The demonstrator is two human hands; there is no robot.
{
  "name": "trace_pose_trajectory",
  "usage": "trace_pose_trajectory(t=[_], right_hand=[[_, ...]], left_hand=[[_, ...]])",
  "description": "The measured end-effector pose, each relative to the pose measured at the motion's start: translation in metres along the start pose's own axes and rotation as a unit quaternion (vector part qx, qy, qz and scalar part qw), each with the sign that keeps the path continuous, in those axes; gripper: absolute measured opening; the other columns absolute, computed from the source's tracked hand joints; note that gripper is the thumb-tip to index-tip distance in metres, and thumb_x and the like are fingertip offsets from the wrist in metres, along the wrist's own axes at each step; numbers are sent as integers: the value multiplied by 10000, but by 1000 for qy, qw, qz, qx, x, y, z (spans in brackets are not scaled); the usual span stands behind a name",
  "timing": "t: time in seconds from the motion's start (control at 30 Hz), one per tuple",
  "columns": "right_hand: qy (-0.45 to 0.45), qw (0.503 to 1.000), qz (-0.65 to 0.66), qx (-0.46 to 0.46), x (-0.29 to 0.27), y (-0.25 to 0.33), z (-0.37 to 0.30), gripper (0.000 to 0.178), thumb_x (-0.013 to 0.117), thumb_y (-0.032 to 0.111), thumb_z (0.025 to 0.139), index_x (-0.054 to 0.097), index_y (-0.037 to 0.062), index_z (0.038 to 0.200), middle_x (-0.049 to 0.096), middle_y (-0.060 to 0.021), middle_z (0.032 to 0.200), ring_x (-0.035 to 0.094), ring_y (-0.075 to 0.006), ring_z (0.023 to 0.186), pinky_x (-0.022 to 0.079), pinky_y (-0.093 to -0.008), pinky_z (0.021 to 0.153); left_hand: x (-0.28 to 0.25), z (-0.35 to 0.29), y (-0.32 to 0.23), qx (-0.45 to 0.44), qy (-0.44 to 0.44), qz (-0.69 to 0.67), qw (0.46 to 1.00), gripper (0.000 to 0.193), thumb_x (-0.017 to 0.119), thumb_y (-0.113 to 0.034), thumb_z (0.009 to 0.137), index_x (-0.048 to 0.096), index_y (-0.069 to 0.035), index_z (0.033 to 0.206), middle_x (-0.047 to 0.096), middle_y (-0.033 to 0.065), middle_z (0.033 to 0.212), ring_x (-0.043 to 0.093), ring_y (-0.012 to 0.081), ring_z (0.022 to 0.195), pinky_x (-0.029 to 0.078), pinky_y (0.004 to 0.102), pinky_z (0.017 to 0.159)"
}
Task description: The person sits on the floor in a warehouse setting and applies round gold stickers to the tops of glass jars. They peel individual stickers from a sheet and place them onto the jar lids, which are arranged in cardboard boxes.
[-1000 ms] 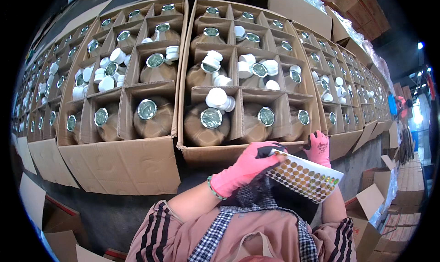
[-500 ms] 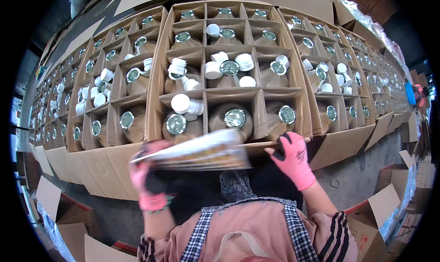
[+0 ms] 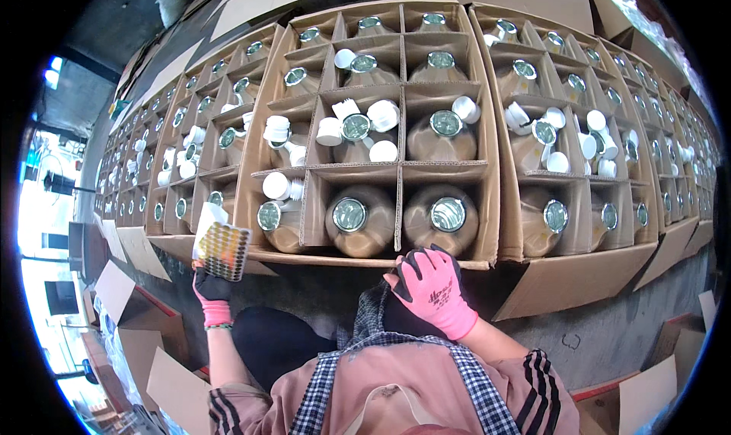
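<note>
My left hand (image 3: 212,289), in a pink glove with dark fingers, grips a sheet of round stickers (image 3: 225,250) by its lower edge. Rows of small yellow-brown rounds cover the sheet, with white backing behind. My gloved right hand (image 3: 432,292) is at the front edge of the middle carton (image 3: 491,206), fingers curled and thumb tucked in; whatever lies under them is hidden. Just beyond that hand stands a large clear bottle (image 3: 448,215) with an open mouth. Another bottle (image 3: 350,215) sits in the neighbouring compartment to its left.
Cardboard dividers (image 3: 400,199) separate the bottles. White caps (image 3: 382,115) lie piled around several bottle necks. More cartons of bottles (image 3: 560,168) stretch off to both sides. Opened cartons (image 3: 647,378) stand behind me, and carton flaps (image 3: 575,283) hang toward me.
My left hand has swung the sticker sheet away to the left, from in front of the middle carton. My right hand has shifted left along the carton's front edge. The view has turned slightly.
</note>
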State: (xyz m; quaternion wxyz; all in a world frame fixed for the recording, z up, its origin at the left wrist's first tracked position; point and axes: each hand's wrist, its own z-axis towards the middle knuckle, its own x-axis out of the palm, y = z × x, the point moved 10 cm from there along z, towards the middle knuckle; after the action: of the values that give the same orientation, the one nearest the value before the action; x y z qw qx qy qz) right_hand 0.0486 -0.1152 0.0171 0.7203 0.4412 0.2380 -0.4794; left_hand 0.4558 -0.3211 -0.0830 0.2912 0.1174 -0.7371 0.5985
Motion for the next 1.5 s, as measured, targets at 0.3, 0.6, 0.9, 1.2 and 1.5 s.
trace_pose_trajectory(t=[0.3, 0.6, 0.9, 1.2, 1.5], right_hand=[[-11, 999, -33, 31, 3, -2, 3, 241, 636, 252, 691, 529, 58, 785, 494, -95, 787, 500, -259, 787, 400, -380, 698], [37, 992, -53, 104, 11, -7, -1, 385, 698, 236, 489, 566, 81, 815, 495, -133, 977, 450, -308, 958, 336, -429, 841], [-307, 835, 303, 343, -55, -43, -14, 217, 455, 161, 862, 578, -18, 864, 574, -67, 831, 503, -126, 767, 397, -281, 728], [106, 965, -171, 166, -19, 78, 91, 258, 668, 151, 637, 553, 34, 836, 529, -130, 869, 479, -319, 963, 360, -429, 822], [189, 948, -107, 233, -27, 59, 65, 217, 665, 148, 642, 547, 23, 774, 531, -109, 765, 499, -301, 781, 379, -393, 748]], left_hand=[[183, 3, -32, 24, 74, 142, 987, 492, 429, -204, 851, 305, 41, 1259, 388, 202, 1249, 386, 296, 1159, 349, 436, 942], [249, 18, 90, -145, 130, 208, 959, 203, 590, -129, 773, 596, 1, 929, 569, -18, 734, 481, 41, 637, 375, 171, 569], [255, 24, 87, -122, 184, 169, 961, 176, 618, -142, 768, 605, 0, 873, 533, -48, 677, 432, 18, 615, 352, 165, 544], [292, 9, 98, -73, 333, 194, 920, 212, 614, -201, 771, 591, 5, 817, 532, 35, 639, 446, 59, 612, 384, 229, 558], [312, -17, 114, -128, 413, 164, 886, 190, 590, -140, 750, 572, 49, 749, 590, 123, 885, 536, 170, 821, 417, 283, 735]])
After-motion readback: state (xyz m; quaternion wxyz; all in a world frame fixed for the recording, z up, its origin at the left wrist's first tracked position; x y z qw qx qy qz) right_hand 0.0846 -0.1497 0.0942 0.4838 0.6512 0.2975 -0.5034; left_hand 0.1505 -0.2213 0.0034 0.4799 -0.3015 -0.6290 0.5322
